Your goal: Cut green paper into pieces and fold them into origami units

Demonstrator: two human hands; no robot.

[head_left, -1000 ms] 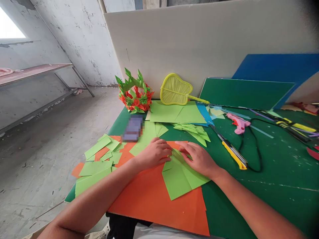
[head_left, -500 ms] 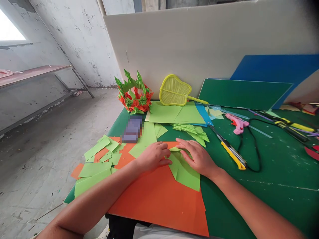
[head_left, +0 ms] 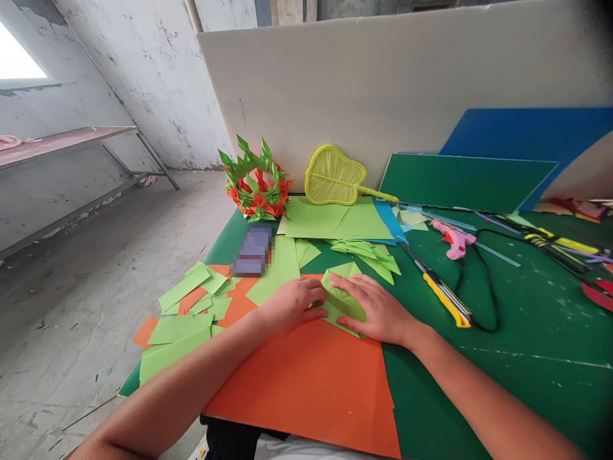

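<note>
A light green sheet of paper, folded with a pointed top and visible creases, lies on the large orange sheet. My left hand is closed at its left edge, thumb and curled fingers together there. Over the sheet's right side, my right hand rests with fingers spread, forefinger near the upper part and thumb near the lower edge. Just beyond are a pile of folded green paper pieces and more flat green sheets.
Green and orange scraps cover the table's left side, near a blurred dark rectangle. Behind stand a red-green folded-paper ring and a yellow fan. To the right lie a yellow utility knife and a pink glue gun with its cord.
The green paper's lower part has been folded upward, so it looks smaller and shows a pointed top. My right hand has shifted onto it, fingers spreading; my left hand has barely moved.
</note>
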